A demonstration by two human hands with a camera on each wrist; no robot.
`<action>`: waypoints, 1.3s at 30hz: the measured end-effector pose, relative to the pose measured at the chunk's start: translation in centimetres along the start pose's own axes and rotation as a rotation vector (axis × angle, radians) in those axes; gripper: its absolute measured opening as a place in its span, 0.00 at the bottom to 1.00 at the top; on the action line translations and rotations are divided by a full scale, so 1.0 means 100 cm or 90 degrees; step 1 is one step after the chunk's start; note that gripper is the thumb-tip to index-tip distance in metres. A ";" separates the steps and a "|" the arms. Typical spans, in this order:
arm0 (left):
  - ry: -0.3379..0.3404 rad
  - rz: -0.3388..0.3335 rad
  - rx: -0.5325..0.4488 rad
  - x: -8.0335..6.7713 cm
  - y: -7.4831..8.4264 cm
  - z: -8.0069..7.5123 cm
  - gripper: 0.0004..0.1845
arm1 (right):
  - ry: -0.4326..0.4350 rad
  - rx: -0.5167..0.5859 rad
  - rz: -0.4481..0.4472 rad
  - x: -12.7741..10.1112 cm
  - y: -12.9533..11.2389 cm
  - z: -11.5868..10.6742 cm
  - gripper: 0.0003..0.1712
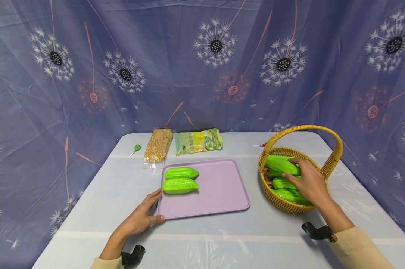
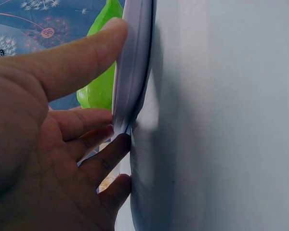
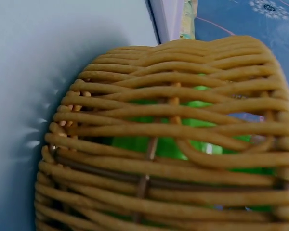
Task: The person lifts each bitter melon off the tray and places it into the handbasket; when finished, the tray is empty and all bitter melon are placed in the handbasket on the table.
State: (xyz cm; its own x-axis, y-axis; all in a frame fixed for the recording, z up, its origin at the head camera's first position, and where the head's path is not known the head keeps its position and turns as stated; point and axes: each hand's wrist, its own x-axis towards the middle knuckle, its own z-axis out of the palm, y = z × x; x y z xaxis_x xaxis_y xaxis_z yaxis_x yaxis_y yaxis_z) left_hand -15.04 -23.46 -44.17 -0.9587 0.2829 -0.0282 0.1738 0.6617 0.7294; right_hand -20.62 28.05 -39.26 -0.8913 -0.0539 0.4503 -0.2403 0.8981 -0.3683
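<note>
My left hand (image 1: pixel 140 215) rests at the near left corner of a lilac tray (image 1: pixel 219 186), its thumb and fingertips against the rim. In the left wrist view, the fingers (image 2: pixel 106 161) lie fairly straight along the tray's side. Two bright green bitter melons (image 1: pixel 179 185) lie side by side at the left of the tray. Inside a wicker basket (image 1: pixel 273 200), my right hand (image 1: pixel 310 181) holds the uppermost bitter melon (image 1: pixel 281 164) between thumb and fingers. Several more lie beneath it. The right wrist view shows basket weave (image 3: pixel 183 130) with green behind, the hand hidden.
The basket's tall handle (image 1: pixel 303 127) arches over its opening. Behind the tray lie a bag of corn kernels (image 1: pixel 158 145) and a green-yellow packet (image 1: pixel 199 142). A green lollipop (image 1: pixel 136 148) is at the back left, and a small red-handled tool (image 1: pixel 261 144) left of the basket.
</note>
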 end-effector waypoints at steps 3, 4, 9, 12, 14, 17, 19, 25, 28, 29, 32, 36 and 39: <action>0.003 0.002 0.002 0.000 0.000 0.000 0.45 | 0.004 -0.005 0.010 0.002 0.000 0.003 0.34; 0.003 0.002 0.002 0.000 0.000 0.000 0.45 | 0.005 -0.005 0.013 0.002 0.000 0.005 0.34; 0.002 -0.006 -0.001 0.000 0.001 0.001 0.46 | -0.003 0.001 0.031 0.006 0.001 0.009 0.35; -0.002 -0.009 -0.006 0.001 0.001 0.001 0.45 | -0.003 0.009 0.027 0.008 0.002 0.012 0.34; -0.004 -0.009 -0.006 0.001 0.001 0.001 0.45 | -0.002 0.016 0.022 0.008 0.003 0.013 0.34; -0.006 -0.010 -0.006 0.001 0.002 0.001 0.45 | -0.014 0.033 0.020 0.007 0.005 0.013 0.34; -0.008 -0.011 -0.004 0.001 0.002 0.000 0.45 | -0.027 0.044 0.020 0.006 0.007 0.013 0.34; -0.007 -0.014 -0.004 0.000 0.004 -0.002 0.45 | -0.047 0.077 -0.008 0.003 0.011 0.010 0.31; -0.007 -0.013 0.000 0.000 0.004 -0.002 0.45 | -0.045 0.092 -0.035 0.001 0.012 0.009 0.28; -0.007 -0.013 -0.001 0.000 0.004 -0.002 0.45 | -0.046 0.096 -0.043 0.000 0.012 0.009 0.27; -0.007 -0.010 0.003 0.000 0.004 -0.002 0.45 | -0.052 0.102 -0.061 -0.002 0.012 0.009 0.26; -0.005 -0.006 0.003 0.000 0.003 -0.002 0.45 | -0.053 0.092 -0.075 -0.004 0.009 0.010 0.27; -0.004 -0.005 0.004 0.000 0.003 -0.002 0.45 | -0.051 0.092 -0.083 -0.005 0.005 0.011 0.27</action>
State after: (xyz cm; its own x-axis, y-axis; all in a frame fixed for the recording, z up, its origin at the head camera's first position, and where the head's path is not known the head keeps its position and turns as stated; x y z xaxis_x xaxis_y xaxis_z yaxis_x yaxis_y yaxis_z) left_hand -15.01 -23.37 -43.84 -0.9588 0.2814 -0.0379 0.1673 0.6677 0.7253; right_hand -20.68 28.03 -40.59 -0.8755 -0.2056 0.4373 -0.4031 0.8097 -0.4265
